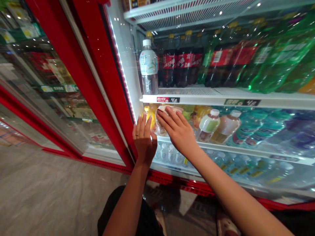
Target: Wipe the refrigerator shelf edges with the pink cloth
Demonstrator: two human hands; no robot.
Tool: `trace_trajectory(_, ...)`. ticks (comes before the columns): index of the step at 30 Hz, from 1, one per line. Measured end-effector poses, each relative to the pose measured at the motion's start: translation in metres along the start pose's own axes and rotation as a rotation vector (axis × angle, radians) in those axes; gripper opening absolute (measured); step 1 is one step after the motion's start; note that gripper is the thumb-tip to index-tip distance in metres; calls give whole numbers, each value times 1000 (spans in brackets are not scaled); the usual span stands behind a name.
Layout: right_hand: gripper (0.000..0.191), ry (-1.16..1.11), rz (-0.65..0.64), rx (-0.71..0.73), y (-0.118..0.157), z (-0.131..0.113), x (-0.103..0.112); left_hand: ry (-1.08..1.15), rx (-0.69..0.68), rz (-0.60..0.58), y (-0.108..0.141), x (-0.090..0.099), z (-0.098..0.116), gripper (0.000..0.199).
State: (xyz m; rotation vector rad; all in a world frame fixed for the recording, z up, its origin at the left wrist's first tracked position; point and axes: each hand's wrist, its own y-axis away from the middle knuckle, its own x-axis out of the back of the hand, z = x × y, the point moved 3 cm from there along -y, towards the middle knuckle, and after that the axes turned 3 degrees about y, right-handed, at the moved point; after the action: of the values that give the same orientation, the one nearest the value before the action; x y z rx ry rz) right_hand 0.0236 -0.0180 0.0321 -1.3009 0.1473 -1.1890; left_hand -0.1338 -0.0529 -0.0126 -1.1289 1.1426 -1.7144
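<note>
My right hand (180, 129) lies over a pale cloth (176, 108), fingers stretched and pressing it in front of the lower drink shelf. Only the cloth's upper edge and a bit at the left show; the rest is under my palm. My left hand (144, 137) is raised beside it, fingers extended upward and holding nothing, with a ring on one finger. Behind the left fingertips stands a bottle with a yellow cap (147, 108). Whether the left fingers touch glass or only hover, I cannot tell.
A red-framed drinks fridge fills the view, its red post (103, 65) to the left. A clear bottle with a white cap (148, 65) and cola bottles (184, 62) stand above the price strip (209, 101). Grey floor (61, 196) lies lower left.
</note>
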Motion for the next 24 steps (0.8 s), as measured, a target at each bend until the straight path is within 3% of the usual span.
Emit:
trace_trajectory(6, 85, -42, -43, -26, 15, 5, 2, 2, -12, -6, 0, 2, 2, 58)
trace_trajectory(17, 86, -99, -99, 22, 0, 1, -2, 12, 32, -25, 3, -1, 3, 55)
trace_trajectory(24, 86, -78, -47, -24, 2, 5, 1, 25, 13, -12, 2, 2, 3, 56)
